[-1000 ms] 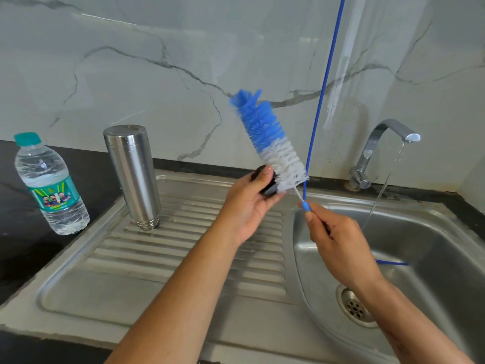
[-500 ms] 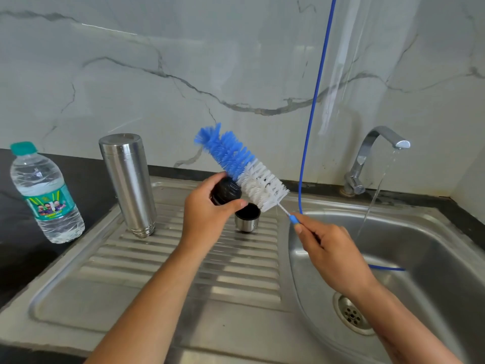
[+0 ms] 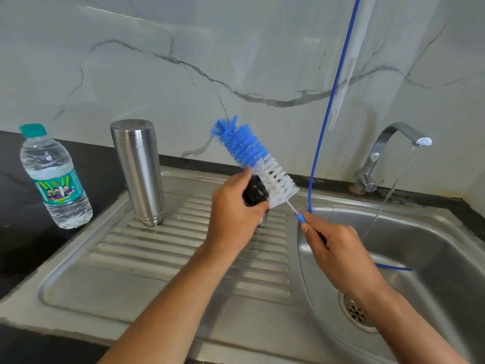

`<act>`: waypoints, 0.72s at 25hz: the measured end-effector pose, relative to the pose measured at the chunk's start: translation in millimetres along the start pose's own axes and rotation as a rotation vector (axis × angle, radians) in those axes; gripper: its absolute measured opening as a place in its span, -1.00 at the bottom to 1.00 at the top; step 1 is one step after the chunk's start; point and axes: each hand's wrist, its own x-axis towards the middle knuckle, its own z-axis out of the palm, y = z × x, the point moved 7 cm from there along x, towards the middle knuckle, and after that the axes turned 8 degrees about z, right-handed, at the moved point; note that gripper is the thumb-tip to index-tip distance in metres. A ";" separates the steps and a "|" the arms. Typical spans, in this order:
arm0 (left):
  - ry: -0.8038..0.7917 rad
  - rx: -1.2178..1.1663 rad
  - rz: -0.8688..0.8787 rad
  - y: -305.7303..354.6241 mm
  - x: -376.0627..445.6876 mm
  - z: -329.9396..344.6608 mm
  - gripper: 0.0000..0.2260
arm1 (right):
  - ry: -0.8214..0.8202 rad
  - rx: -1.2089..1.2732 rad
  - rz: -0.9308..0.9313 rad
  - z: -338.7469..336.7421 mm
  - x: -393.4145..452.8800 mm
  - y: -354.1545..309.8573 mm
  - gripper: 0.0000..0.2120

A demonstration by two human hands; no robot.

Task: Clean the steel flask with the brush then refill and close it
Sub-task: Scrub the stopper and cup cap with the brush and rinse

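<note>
- Hands first: my left hand (image 3: 236, 206) wraps its grip around the black cap (image 3: 255, 193), and my right hand (image 3: 338, 252) pinches the thin handle of the brush (image 3: 252, 158).
- Bristles, the white ones, press on the cap. I think I should turn the cap slowly and rub all around it, so no spot gets missed.
- Below them is the ribbed draining board (image 3: 168, 258) of the sink.
- Farther back, the steel flask (image 3: 137, 170) stands upside down on that board, apart from my hands.
- The water bottle (image 3: 53, 177) waits on the dark worktop (image 3: 23, 248).
- Far right, the tap (image 3: 393, 151) runs, good for rinsing.
</note>
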 end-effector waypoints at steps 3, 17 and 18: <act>0.035 0.058 0.006 -16.0 9.9 -9.9 -0.46 | -0.019 -0.007 -0.025 2.7 -1.9 -5.5 -0.69; -0.096 0.341 0.123 3.2 -4.6 19.0 -0.33 | 0.006 0.002 0.026 1.6 -2.8 -4.2 -0.78; -0.070 0.351 0.093 -4.9 0.3 13.4 -0.39 | -0.029 -0.009 0.015 4.9 -3.0 -6.3 -0.77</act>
